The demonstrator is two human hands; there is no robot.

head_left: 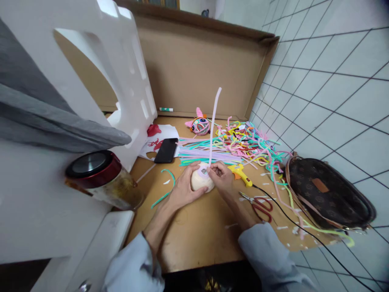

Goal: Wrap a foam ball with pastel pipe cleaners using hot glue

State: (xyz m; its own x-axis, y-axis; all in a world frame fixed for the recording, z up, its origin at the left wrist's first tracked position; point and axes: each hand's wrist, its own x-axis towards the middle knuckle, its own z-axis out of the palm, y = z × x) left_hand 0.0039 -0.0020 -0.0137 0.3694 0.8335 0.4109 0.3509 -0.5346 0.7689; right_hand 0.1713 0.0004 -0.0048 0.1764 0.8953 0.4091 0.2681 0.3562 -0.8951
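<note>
My left hand [184, 187] is wrapped round a cream-coloured ball [199, 182] above the table. On the ball's top lies a small ring of lilac strip. My right hand [221, 177] pinches the base of a long lilac pipe cleaner [214, 117], which stands nearly upright from the ball. Just right of that hand a yellow glue gun [241, 174] lies on the table, its black cord running to the lower right. Scissors with red handles [261, 206] rest below the glue gun. Behind the hands lies a row of lilac and green pipe cleaners [209, 155].
A black phone [166, 150], a glass jar [106, 178] and a white plastic frame [133, 73] are on the left. A pink decorated ball [200, 125] sits at the back. Tangled pipe cleaners [258, 142] and a brown bag [328, 192] occupy the right.
</note>
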